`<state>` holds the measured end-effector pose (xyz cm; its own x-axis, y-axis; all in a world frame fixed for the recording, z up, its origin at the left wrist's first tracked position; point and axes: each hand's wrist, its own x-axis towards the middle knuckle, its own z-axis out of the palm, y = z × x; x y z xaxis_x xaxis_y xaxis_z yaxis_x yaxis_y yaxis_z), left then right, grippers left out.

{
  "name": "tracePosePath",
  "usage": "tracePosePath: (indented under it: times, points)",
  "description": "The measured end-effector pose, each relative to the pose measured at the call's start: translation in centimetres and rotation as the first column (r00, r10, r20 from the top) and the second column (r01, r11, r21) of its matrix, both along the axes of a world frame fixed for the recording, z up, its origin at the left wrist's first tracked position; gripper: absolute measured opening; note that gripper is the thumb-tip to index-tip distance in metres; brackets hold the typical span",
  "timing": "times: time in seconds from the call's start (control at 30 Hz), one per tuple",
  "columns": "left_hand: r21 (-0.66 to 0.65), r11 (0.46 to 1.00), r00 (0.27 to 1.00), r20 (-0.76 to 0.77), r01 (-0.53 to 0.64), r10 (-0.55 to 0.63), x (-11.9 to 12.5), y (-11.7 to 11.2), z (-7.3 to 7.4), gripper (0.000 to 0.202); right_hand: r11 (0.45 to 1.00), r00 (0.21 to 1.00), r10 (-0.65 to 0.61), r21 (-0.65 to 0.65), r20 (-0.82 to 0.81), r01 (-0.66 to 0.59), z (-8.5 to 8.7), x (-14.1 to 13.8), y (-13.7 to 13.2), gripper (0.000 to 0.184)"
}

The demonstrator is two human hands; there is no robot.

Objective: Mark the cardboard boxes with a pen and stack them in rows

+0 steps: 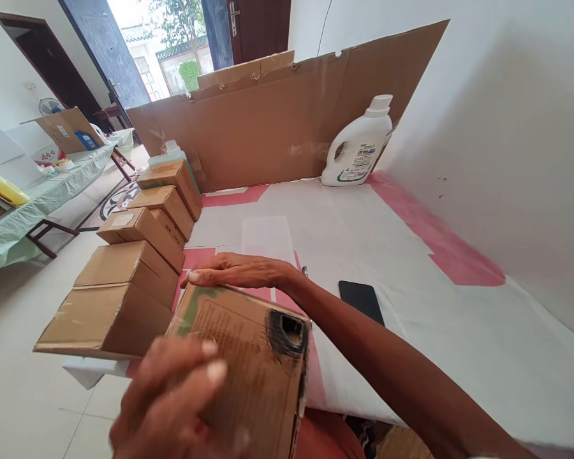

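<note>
The box (249,357) is tilting, left of the phone (362,301). The right hand (239,271) is spanning its top edge (finger closure is not showing); the left hand (167,401) is blurring over its face, fingers parted, contact unclear. Sound handling is probably calling for light, even pressure, sparing the hole (293,330) toward the phone.

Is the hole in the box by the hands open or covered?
Open: the hole looks recessed and paler inside its black border, with nothing across it. Cannot tell what the cardboard box holds.
</note>
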<state>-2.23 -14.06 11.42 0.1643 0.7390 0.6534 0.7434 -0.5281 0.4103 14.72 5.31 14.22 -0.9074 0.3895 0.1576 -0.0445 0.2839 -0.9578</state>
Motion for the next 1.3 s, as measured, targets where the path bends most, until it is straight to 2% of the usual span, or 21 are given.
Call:
tracePosePath:
  times: [0.03, 0.07, 0.13, 0.17, 0.2, 0.27, 0.37, 0.43, 0.5, 0.57, 0.63, 0.7, 0.77, 0.83, 0.9, 0.93, 1.07, 1.17, 1.3]
  points:
    - [-0.021, 0.998, 0.995, -0.072, 0.062, -0.063, 0.3, 1.7, 1.4, 0.054, 1.000, 1.000, 0.011, -0.014, -0.018, -0.011, 0.1, -0.4, 0.2, 0.041]
    - [-0.069, 0.991, 0.982, -0.149, 0.110, -0.120, 0.6, 3.6, 2.5, 0.059, 0.998, 0.998, -0.043, -0.047, -0.056, 0.040, 0.0, -0.5, 0.6, 0.039]
    - [-0.173, 0.972, 0.948, -0.247, 0.159, -0.199, 1.3, 6.8, 4.1, 0.061, 0.965, 0.964, -0.237, -0.142, -0.118, 0.219, -0.6, -0.1, 1.3, 0.037]
    - [-0.221, 0.962, 0.937, -0.274, 0.159, -0.218, 1.5, 8.0, 4.4, 0.061, 0.929, 0.930, -0.346, -0.188, -0.126, 0.320, -1.1, 0.5, 1.5, 0.039]
    - [-0.258, 0.955, 0.931, -0.290, 0.148, -0.223, 1.8, 8.8, 4.4, 0.060, 0.878, 0.883, -0.454, -0.226, -0.119, 0.421, -1.7, 1.4, 1.5, 0.042]
    - [-0.293, 0.950, 0.930, -0.309, 0.105, -0.199, 2.2, 9.6, 4.0, 0.059, 0.743, 0.752, -0.653, -0.269, -0.091, 0.613, -2.9, 3.7, 0.5, 0.048]
    - [-0.271, 0.962, 0.942, -0.317, 0.016, -0.105, 2.8, 9.4, 3.3, 0.057, 0.520, 0.527, -0.849, -0.242, -0.043, 0.819, -4.1, 7.0, -3.6, 0.050]
    - [-0.258, 0.965, 0.949, -0.312, -0.047, -0.037, 3.1, 9.2, 3.4, 0.055, 0.462, 0.468, -0.884, -0.191, -0.017, 0.866, -4.2, 8.1, -7.0, 0.051]
    - [-0.238, 0.968, 0.946, -0.325, -0.082, 0.001, 3.0, 9.2, 4.0, 0.051, 0.469, 0.476, -0.879, -0.169, 0.006, 0.867, -3.8, 8.1, -9.7, 0.052]
    - [-0.226, 0.970, 0.931, -0.365, -0.088, 0.000, 2.5, 9.3, 4.9, 0.046, 0.498, 0.505, -0.863, -0.159, 0.009, 0.853, -3.4, 7.5, -11.0, 0.052]
    - [-0.249, 0.966, 0.918, -0.394, -0.067, -0.038, 1.7, 9.7, 5.9, 0.042, 0.542, 0.547, -0.837, -0.144, 0.000, 0.828, -3.0, 6.9, -10.8, 0.048]
    - [-0.341, 0.940, 0.918, -0.379, -0.021, -0.117, 1.0, 10.5, 6.7, 0.041, 0.607, 0.610, -0.792, -0.126, -0.025, 0.784, -2.7, 6.8, -9.7, 0.043]
    - [-0.492, 0.868, 0.920, -0.306, 0.067, -0.245, 0.5, 11.5, 7.3, 0.039, 0.692, 0.691, -0.721, -0.101, -0.054, 0.715, -2.3, 6.9, -8.3, 0.038]
    - [-0.638, 0.755, 0.917, -0.194, 0.152, -0.349, 0.3, 12.4, 7.5, 0.037, 0.764, 0.761, -0.645, -0.060, -0.067, 0.643, -1.8, 7.1, -7.1, 0.034]
    - [-0.710, 0.677, 0.917, -0.114, 0.193, -0.381, 0.3, 13.0, 7.3, 0.035, 0.808, 0.807, -0.589, 0.001, -0.038, 0.589, -1.3, 7.2, -6.3, 0.032]
    - [-0.724, 0.663, 0.923, -0.099, 0.190, -0.372, 0.4, 13.1, 7.1, 0.034, 0.818, 0.819, -0.574, 0.031, -0.017, 0.574, -1.0, 7.1, -6.1, 0.031]
    - [-0.678, 0.724, 0.949, -0.131, 0.126, -0.287, 1.0, 12.6, 5.6, 0.037, 0.804, 0.805, -0.593, 0.092, 0.037, 0.588, 0.1, 6.4, -5.9, 0.023]
    - [-0.595, 0.796, 0.967, -0.122, 0.111, -0.225, 1.4, 12.4, 4.5, 0.033, 0.754, 0.751, -0.656, 0.107, 0.078, 0.648, 0.6, 5.5, -6.1, 0.014]
    - [-0.540, 0.834, 0.972, -0.111, 0.117, -0.209, 1.6, 12.7, 3.9, 0.027, 0.694, 0.678, -0.719, 0.111, 0.151, 0.711, 0.5, 4.6, -6.2, 0.014]
